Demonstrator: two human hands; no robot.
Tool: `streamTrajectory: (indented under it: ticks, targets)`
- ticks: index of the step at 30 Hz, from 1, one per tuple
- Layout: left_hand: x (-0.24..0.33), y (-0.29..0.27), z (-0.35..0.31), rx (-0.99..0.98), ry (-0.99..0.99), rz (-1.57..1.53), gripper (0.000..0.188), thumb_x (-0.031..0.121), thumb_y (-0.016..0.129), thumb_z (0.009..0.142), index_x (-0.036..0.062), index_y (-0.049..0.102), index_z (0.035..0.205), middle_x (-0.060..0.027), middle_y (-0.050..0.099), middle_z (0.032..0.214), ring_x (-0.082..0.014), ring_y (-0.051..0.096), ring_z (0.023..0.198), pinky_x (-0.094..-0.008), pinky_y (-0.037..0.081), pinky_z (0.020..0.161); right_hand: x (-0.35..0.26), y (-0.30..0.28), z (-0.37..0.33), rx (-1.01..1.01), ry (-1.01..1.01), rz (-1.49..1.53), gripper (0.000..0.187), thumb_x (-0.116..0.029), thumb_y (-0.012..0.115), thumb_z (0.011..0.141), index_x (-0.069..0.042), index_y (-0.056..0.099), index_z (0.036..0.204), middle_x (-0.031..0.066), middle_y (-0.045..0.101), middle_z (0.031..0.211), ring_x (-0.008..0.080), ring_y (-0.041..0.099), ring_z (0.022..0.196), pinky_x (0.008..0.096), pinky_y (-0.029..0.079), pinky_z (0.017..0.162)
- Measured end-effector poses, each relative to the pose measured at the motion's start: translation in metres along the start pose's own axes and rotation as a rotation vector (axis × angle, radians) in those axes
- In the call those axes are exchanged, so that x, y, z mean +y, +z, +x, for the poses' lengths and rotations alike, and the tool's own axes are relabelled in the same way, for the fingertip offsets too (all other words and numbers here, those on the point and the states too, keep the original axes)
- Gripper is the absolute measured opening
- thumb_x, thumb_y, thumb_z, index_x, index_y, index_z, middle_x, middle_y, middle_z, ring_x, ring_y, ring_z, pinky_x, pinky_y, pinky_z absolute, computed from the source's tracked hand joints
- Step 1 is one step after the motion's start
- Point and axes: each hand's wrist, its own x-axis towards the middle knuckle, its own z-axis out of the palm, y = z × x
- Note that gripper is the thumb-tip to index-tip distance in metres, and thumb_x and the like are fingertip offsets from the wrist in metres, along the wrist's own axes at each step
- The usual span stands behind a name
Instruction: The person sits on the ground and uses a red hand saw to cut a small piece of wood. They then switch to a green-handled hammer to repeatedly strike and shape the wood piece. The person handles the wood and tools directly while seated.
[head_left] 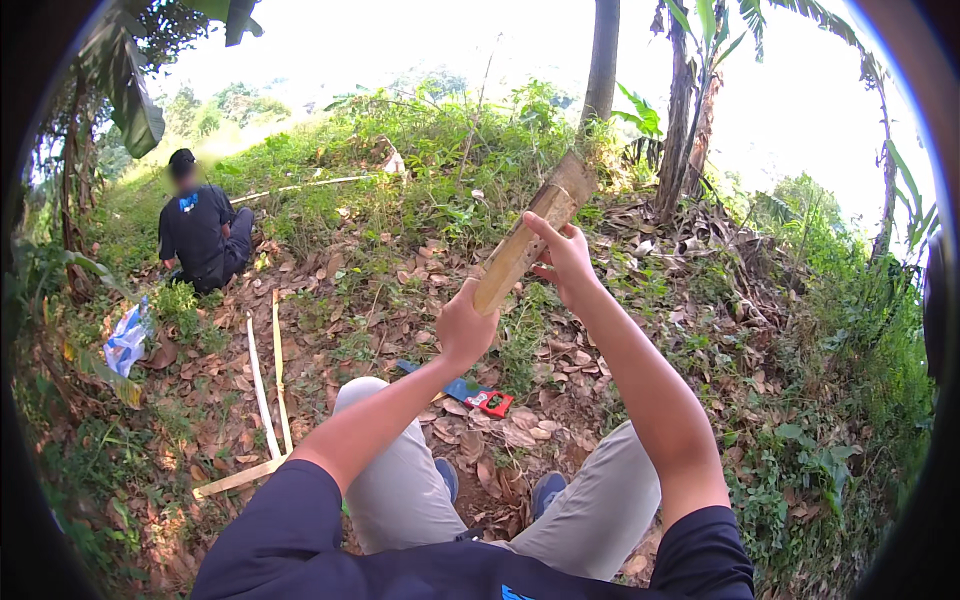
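While the left hand point(468, 327) holds the lower end of a wooden board point(515, 255), the right hand point(570, 264) holds its right edge farther up; both grips closed on the wood. Board raised and tilted above leaf litter point(320, 290), upper end leaning right. Blue-and-red object point(484, 399) lies between the knees; pale sticks point(261, 390) at left; seated co-worker point(207, 232) well apart.

One head-worn fisheye view looks forward and down from above the person's shirt point(400, 578), very close along the bottom edge. The left hand point(467, 328) and right hand point(568, 262) lie near, around mid-frame. Beyond, the slope point(325, 290) recedes toward bright sky point(400, 40) at the top; edges bend toward the dark rim point(20, 560).
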Motion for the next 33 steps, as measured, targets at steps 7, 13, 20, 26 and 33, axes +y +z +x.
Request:
streamTrajectory:
  ticks: [7,13,20,26,33]
  targets:
    - [-0.053,0.053,-0.012,-0.475,0.169,0.091,0.059,0.036,0.085,0.079,0.0136,0.057,0.126,-0.0150,0.062,0.122,-0.0388,0.064,0.112,-0.0499,0.054,0.090,0.108,-0.037,0.044,0.333,-0.003,-0.095,0.083,-0.036,0.095,0.073,0.006,0.051,0.130,0.0172,0.067,0.116,0.0239,0.067,0.103,0.0369,0.054,0.093]
    - [-0.099,0.053,-0.026,-0.788,-0.189,0.152,0.106,0.056,0.086,0.076,0.0039,0.036,0.153,-0.0258,0.046,0.145,-0.0427,0.046,0.137,-0.0512,0.043,0.112,0.244,-0.066,0.024,0.288,-0.170,-0.119,0.074,-0.012,0.093,0.077,0.000,0.045,0.132,0.0127,0.061,0.120,0.0244,0.064,0.104,0.0366,0.055,0.089]
    - [-0.094,0.041,0.002,-0.405,-0.256,-0.127,0.054,0.020,0.077,0.087,0.0070,0.053,0.134,-0.0166,0.054,0.131,-0.0362,0.058,0.124,-0.0499,0.047,0.106,0.347,-0.054,-0.040,0.114,0.023,-0.462,0.098,-0.006,0.090,0.079,0.002,0.027,0.153,0.0215,0.042,0.146,0.0305,0.054,0.127,0.0394,0.055,0.106]
    - [-0.103,-0.036,0.057,0.032,0.112,-0.229,0.034,0.014,0.074,0.088,0.0056,0.063,0.119,-0.0114,0.067,0.108,-0.0263,0.067,0.104,-0.0451,0.053,0.094,0.373,-0.031,-0.101,-0.174,0.200,-0.393,0.099,0.002,0.086,0.081,0.000,0.020,0.155,0.0226,0.039,0.147,0.0315,0.052,0.130,0.0396,0.051,0.113]
    - [-0.328,-0.241,-0.073,0.494,-0.374,0.096,0.022,0.017,0.065,0.096,0.0037,0.066,0.113,-0.0140,0.074,0.096,-0.0188,0.069,0.080,-0.0345,0.059,0.069,0.399,-0.041,-0.157,-0.386,0.214,-0.489,0.106,0.001,0.086,0.081,0.005,0.012,0.157,0.0267,0.032,0.153,0.0341,0.038,0.143,0.0437,0.039,0.117]
